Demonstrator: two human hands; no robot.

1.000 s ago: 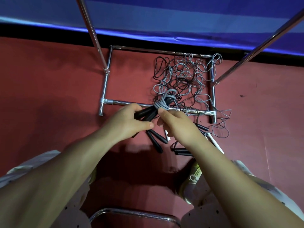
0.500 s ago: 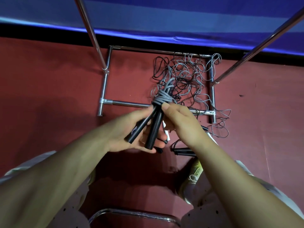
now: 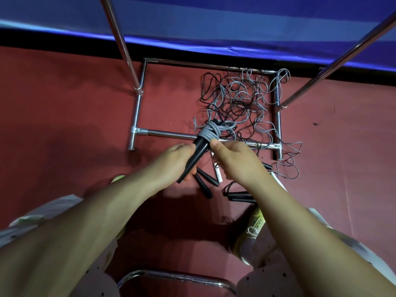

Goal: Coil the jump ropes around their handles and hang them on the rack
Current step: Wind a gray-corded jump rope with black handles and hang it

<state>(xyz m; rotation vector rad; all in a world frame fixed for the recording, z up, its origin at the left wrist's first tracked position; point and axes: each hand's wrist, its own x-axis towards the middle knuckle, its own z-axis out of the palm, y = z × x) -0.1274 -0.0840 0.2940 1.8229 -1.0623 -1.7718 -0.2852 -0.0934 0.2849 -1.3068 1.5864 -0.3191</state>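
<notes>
Compared with half a second ago, the pair of black handles [image 3: 196,156] sits a little lower and more tucked into the left palm, with the grey coil [image 3: 209,132] now lying over the rack's near floor bar [image 3: 171,135] as seen from the head camera.

Both hands hold the bundle above the red floor [image 3: 64,99]. The left hand [image 3: 171,163] is curled round the lower half of the handles, fingers wrapped beneath them. The right hand [image 3: 233,161] pinches at the upper part, thumb tip just beside the grey wraps; its other fingers are hidden behind the hand.

The handles' long axis runs on a diagonal: butt ends point down and to the left toward the person, the roped ends point up and right toward the rack. The grey coil is wound tightly round those upper ends, with a short loop sticking out to the right.

Beyond it, a loose tangle of grey and black ropes [image 3: 242,99] lies inside the rack's chrome base frame [image 3: 137,112], spilling over its right-hand side. Two slanted chrome uprights [image 3: 122,43] rise from the frame. More black handles [image 3: 206,182] and a white handle [image 3: 218,173] lie on the floor under the hands. A blue mat [image 3: 214,24] edges the floor at the back.
</notes>
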